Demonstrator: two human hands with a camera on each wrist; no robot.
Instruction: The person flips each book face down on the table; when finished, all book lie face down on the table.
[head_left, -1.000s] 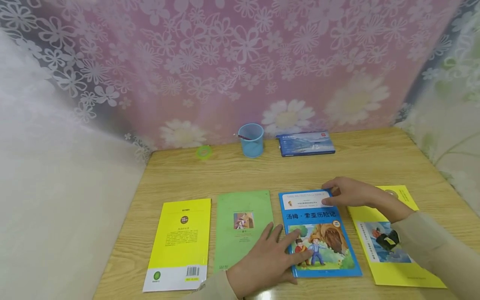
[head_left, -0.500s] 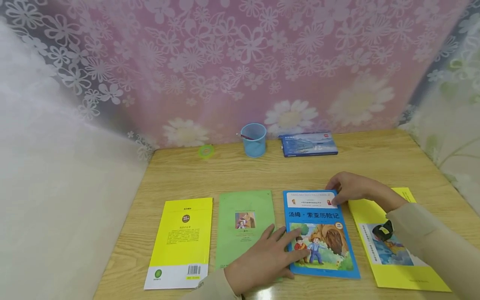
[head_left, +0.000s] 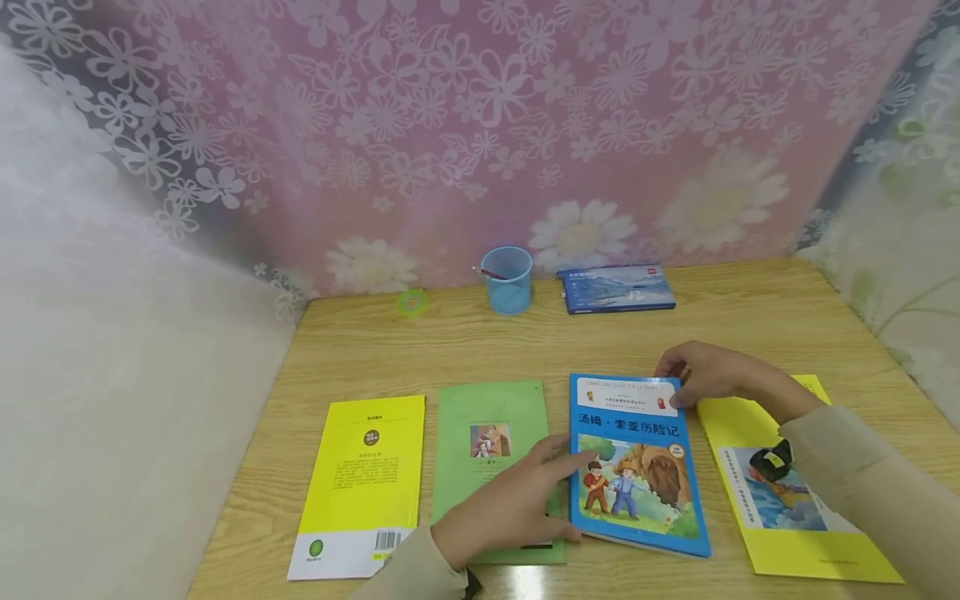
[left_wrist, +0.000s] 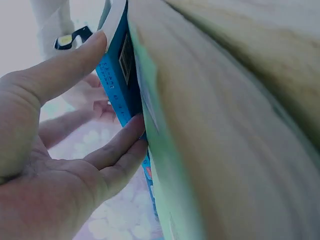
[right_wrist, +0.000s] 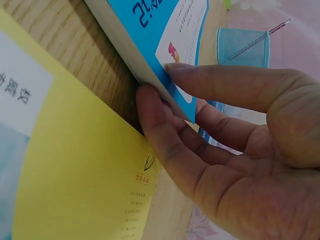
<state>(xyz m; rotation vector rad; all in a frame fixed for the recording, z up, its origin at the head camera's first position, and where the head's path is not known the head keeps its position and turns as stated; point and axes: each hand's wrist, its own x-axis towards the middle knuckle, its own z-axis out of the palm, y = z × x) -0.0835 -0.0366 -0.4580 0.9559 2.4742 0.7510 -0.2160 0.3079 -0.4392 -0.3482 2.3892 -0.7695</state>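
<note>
"While I inspect remotely, how does the blue book look?"

"Rectangular, glossy, its cover showing two cartoon figures; tilted above the wood-grain worktop, between green book and right yellow book."

"Grips?"

"My right grip pinches its upper right corner; my left grip touches its left edge, fingers extended."

"Count?"

"Four books: two yellow, one green, one blue. One mesh cup."
</note>
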